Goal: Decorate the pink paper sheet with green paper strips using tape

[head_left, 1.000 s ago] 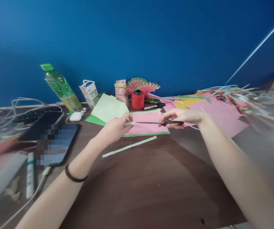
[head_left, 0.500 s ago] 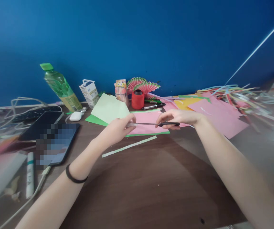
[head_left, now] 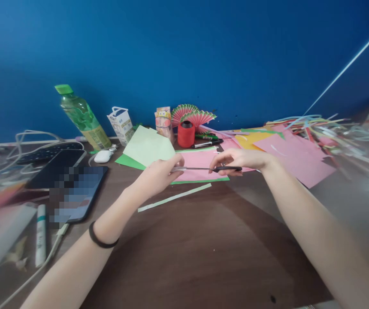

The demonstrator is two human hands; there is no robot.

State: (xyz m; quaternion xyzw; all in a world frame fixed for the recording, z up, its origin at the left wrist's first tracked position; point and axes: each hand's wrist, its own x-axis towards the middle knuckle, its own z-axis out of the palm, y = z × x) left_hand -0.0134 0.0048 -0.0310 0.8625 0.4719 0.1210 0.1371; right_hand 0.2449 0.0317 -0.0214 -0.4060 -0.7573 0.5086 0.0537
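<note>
My right hand [head_left: 228, 162] is wrapped round the black handles of a pair of scissors [head_left: 200, 168], and the thin blades point left. Their tips reach my left hand [head_left: 165, 174], whose thumb and fingers pinch a small pale piece of paper [head_left: 178, 169]. Most of that piece is hidden by the fingers. Under both hands lies a pink sheet with green edges [head_left: 194, 175]. Closer to me, a narrow pale green paper strip [head_left: 174, 197] rests flat on the dark wooden table.
Pale green paper [head_left: 149, 146] lies behind my left hand. A red thread spool [head_left: 186, 135] and pleated paper fans [head_left: 200, 118] stand by the blue wall. Leftward are a bottle [head_left: 83, 120], a carton [head_left: 121, 125] and a phone [head_left: 84, 197]. Pink sheets [head_left: 303, 165] and colored strips [head_left: 329, 133] lie rightward.
Both hands stay in nearly the same place, with the scissors still between them. The whole view has shifted very slightly.
</note>
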